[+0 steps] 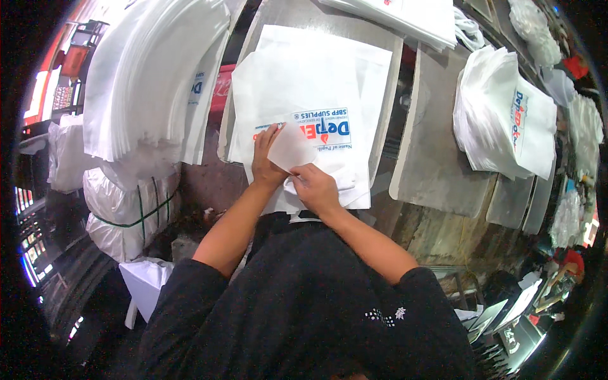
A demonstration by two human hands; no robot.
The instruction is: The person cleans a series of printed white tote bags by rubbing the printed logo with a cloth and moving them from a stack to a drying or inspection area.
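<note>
Before me lies a small stack of white printed fabric bags (316, 69), with blue and red print that reads upside down from my side. The near part of the top bag is lifted and folded back as a pale flap (292, 147). My left hand (267, 161) holds the left edge of this flap, fingers pointing away from me and partly covered by it. At the flap's near right corner, my right hand (315, 188) pinches the fabric between thumb and curled fingers. The two hands are close together but apart.
The bags rest on a grey board (391, 95). A tall, bent pile of white bags (152, 76) stands at the left, above a strapped white bundle (130, 209). Another bag pile (500, 120) sits on a second board (437, 158) at right. More white sheets (405, 19) lie at the far side.
</note>
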